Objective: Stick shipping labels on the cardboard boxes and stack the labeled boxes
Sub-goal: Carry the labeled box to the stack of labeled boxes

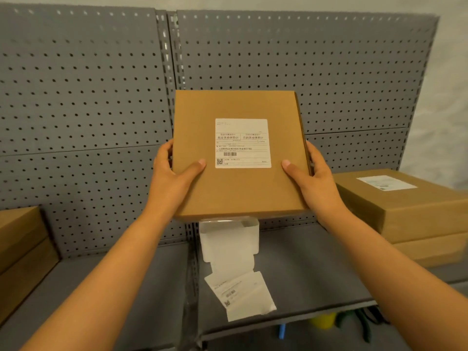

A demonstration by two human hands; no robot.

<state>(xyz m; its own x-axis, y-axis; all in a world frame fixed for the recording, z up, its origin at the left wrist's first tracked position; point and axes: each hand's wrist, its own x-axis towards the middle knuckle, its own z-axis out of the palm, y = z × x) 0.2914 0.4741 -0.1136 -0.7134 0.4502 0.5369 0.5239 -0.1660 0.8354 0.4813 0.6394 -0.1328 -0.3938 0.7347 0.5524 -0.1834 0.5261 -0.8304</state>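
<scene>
Held up in the air in front of the grey pegboard wall [88, 97], a flat cardboard box [240, 153], tilted with its top face toward the camera. Already stuck on that face, a white shipping label [242, 143], flat and fairly square to the edges. Left hand [174, 173] closed on the left edge, thumb on the top face and the other fingers wrapped behind (hidden there). Right hand [310, 178] closed on the right edge in the same way, thumb lying just beside the label's lower corner.

Below the box, on the grey shelf [316, 269], a strip of white label backing [233, 262] with one more label near its end. At the right, a stack of two boxes [410, 214], the upper one labelled; at the left edge, more brown boxes [22, 249], no label visible on them.

Probably the stacking step now, toward the pile at the right.

Possible trouble from here:
- Slipping of the box, since held only at its two edges.
- Placing it off-centre on the pile, so a leaning stack near the shelf edge.
- Dragging the loose backing strip off the shelf with a forearm on the way across.
</scene>
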